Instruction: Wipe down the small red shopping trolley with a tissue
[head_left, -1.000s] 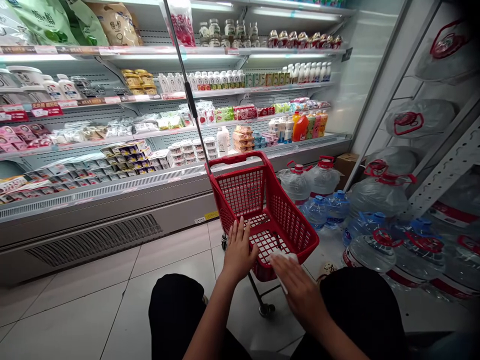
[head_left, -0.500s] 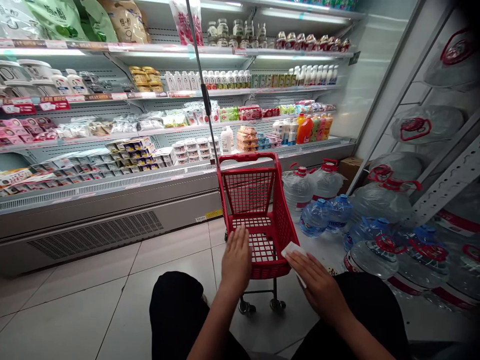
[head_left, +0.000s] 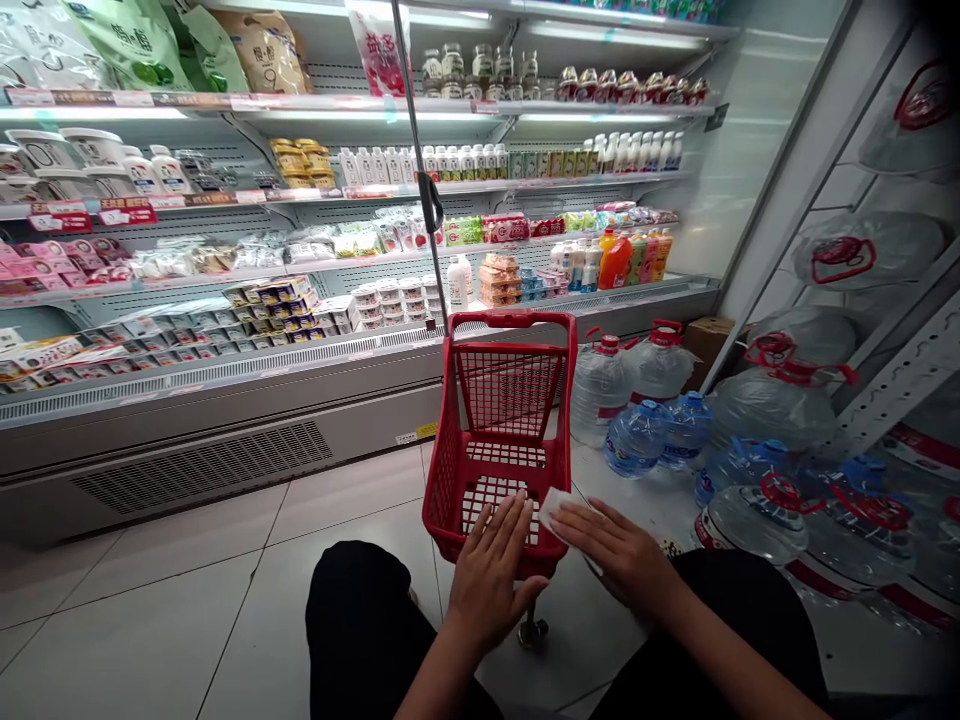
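A small red shopping cart (head_left: pixel 501 440) stands on the tiled floor right in front of my knees, its tall metal pole (head_left: pixel 420 170) rising at the back. My left hand (head_left: pixel 491 570) lies flat with fingers spread against the cart's near rim. My right hand (head_left: pixel 619 550) presses a white cloth (head_left: pixel 553 505) against the cart's near right corner, fingers stretched over it. The basket is empty inside.
A long refrigerated shelf unit (head_left: pixel 225 300) with dairy, drinks and packets runs along the left and back. Large water jugs (head_left: pixel 750 470) with red caps lie stacked on the floor and racks at the right. A cardboard box (head_left: pixel 705 335) sits in the corner.
The cart has swung round so its near end faces me squarely. Both hands followed it, the right one with the cloth sliding left toward the near corner.
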